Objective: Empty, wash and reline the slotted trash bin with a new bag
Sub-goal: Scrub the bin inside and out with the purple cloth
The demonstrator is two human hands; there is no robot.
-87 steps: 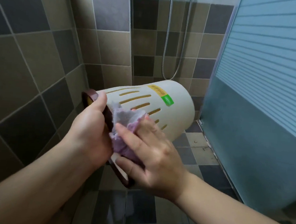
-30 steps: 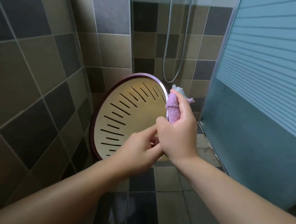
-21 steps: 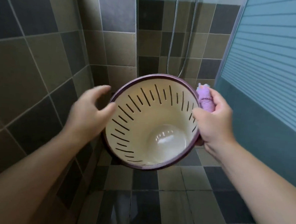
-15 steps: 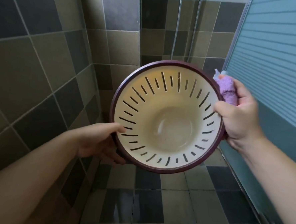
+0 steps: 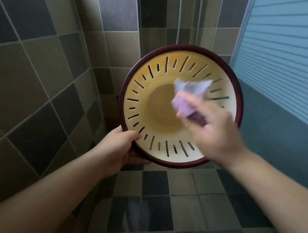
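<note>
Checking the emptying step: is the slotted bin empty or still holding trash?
Empty: the slotted bin, mouth toward the camera, shows a bare floor; only the right hand with purple cloth is inside.

left hand (image 5: 119, 146) on bin (image 5: 144, 90) rim, lower left | right hand (image 5: 215, 136) with cloth (image 5: 188, 97) inside bin mouth

The glossy tiled floor (image 5: 154, 211), a patchwork of dark grey, slate and olive-tan squares with pale grout lines, is catching reflections of light. No object is showing on it; it is meeting the tiled walls at left.
</note>
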